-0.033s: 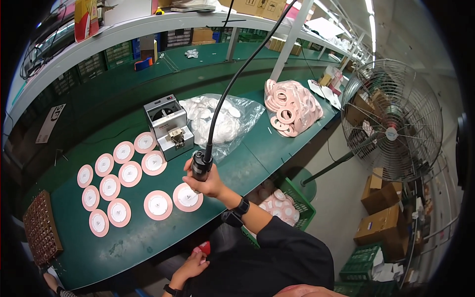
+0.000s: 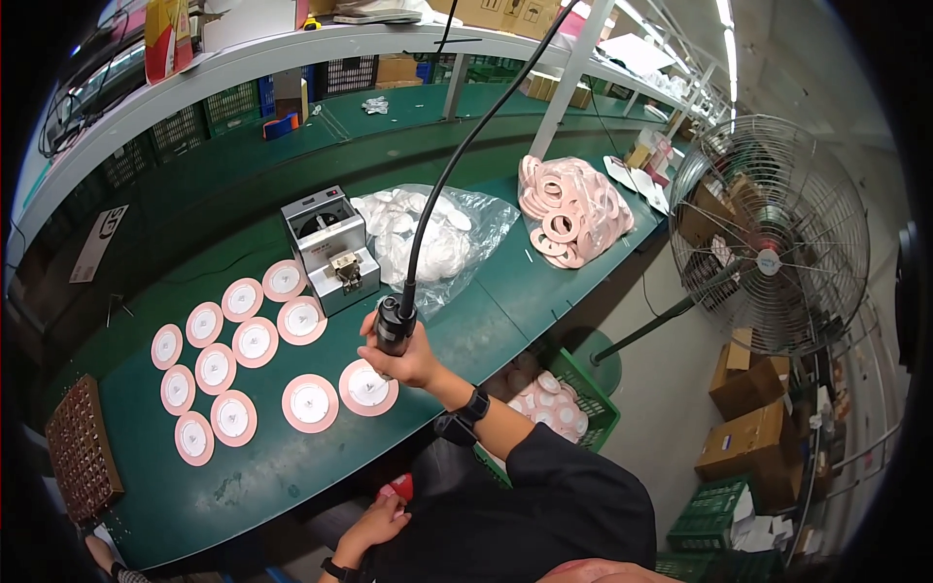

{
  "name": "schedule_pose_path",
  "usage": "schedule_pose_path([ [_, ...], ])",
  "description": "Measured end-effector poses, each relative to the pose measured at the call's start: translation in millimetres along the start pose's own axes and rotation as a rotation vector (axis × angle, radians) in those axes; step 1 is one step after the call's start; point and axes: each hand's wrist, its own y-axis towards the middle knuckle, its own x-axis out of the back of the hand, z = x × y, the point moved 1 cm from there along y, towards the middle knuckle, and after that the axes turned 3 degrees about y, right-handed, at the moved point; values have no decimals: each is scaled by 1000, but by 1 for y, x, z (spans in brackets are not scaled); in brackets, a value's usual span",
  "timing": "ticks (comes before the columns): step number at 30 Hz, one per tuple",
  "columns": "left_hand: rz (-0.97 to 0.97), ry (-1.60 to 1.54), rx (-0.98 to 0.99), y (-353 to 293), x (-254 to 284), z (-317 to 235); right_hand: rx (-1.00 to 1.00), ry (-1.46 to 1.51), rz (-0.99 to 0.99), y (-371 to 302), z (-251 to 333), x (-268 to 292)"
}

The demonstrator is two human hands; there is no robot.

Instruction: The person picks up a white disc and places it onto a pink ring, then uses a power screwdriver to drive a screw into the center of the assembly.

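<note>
Head cam: clr bag (image 2: pixel 452 243) behind tool cable (image 2: pixel 412 266)

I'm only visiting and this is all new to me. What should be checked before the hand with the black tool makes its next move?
1. Black tool held: ok, the right hand is wrapped around it.
2. Tool's tip on target: cannot tell, the tip is hidden.
3. Nearest pink-rimmed disc fully visible: not ok, the right hand covers part of it.
4. Left hand away from the discs: ok, it is low, near the lap.
5. Left hand free: cannot tell whether it grips the red object at its fingers.
</note>
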Motion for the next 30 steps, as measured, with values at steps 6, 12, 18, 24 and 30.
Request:
schedule_pose_path([
  [6,74,64,-155,10,16,-12,11,20,10,1,0,5],
  [12,266,69,-72,12,17,-7,27,17,-4,-1,-1,2],
  [18,134,234,-115,21,-11,6,35,23,1,-3,-2,2],
  [24,176,121,-283,-5,15,-24,21,31,-10,-3,-4,5],
  [30,309,192,-287,-13,43,-29,128,-85,-12,-2,-6,2],
])
